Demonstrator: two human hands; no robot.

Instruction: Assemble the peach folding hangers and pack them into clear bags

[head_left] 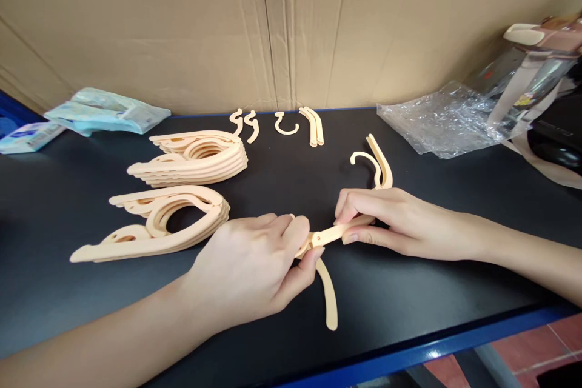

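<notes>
Cream folding hanger point(330, 235), partly put together by the look of it, is between the two hands, to the right of the near stack point(157, 222) of folded hangers. The left hand point(254, 260), just beside that stack, curls its fingers over the joint, its thumb pressed against the side. The right hand point(386, 224), farther right of the stack, pinches the straight end between thumb and fingers. Below the left thumb, a curved arm point(330, 300) slants away to the right of the stack.

The step in hand seems to be fitting or lining up pieces at the joint; the left hand covers most of it, so I cannot tell whether they are seated. The next move probably calls for a steady left hold and a controlled push or turn from the right.

On the desk point(273, 185), the far stack point(200, 168) lies just beyond the near stack. Two S-shaped pieces point(251, 127), an open hook point(286, 131) and narrow arms point(317, 127) lie beyond and to its right.
</notes>
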